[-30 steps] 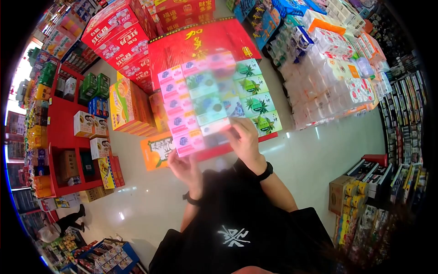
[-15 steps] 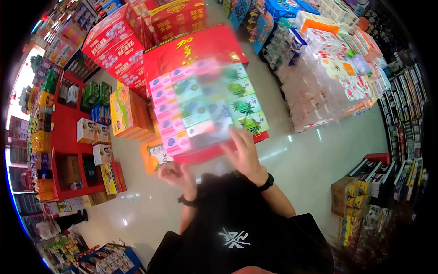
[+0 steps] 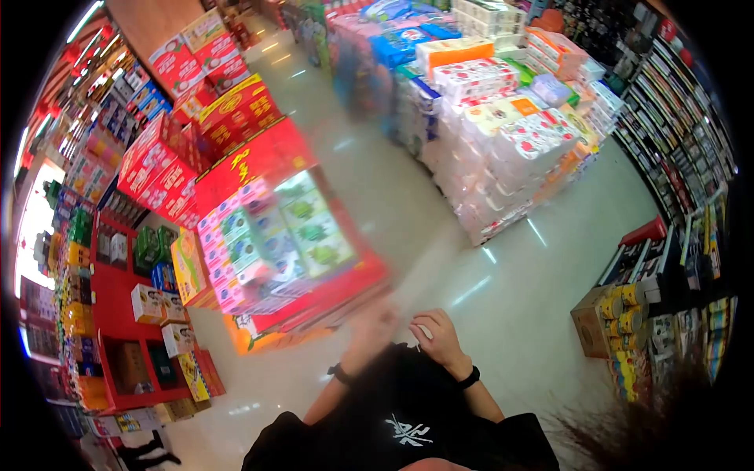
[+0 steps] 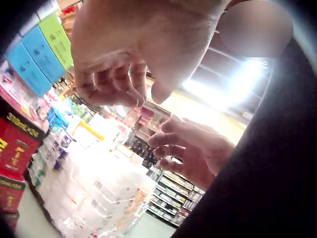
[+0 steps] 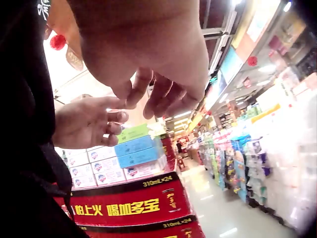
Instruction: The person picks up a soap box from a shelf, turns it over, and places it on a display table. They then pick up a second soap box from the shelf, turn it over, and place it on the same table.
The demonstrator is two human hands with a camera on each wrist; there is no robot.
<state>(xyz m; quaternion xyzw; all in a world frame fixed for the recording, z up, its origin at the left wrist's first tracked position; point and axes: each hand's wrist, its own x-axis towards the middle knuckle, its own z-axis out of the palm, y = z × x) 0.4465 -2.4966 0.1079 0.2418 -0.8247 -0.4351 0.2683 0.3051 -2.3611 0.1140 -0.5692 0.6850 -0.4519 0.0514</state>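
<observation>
In front of the body, my left hand is blurred and holds nothing. Close by on its right is my right hand, also empty, with loosely bent fingers. The left wrist view has the left hand large at the top and the right hand facing it. Beyond them to the left, small boxes with pink and green-and-white boxes lie in rows on a red display stack. The right wrist view shows blue boxes there, behind the hands.
A tall pile of wrapped tissue packs stands to the right across the shiny floor. Red shelving lines the left side. Red cartons rise behind the display. A carton with yellow cans sits at right.
The head view has turned right, so the display now lies farther left. Both hands have come away from the boxes and drawn together before the body.
</observation>
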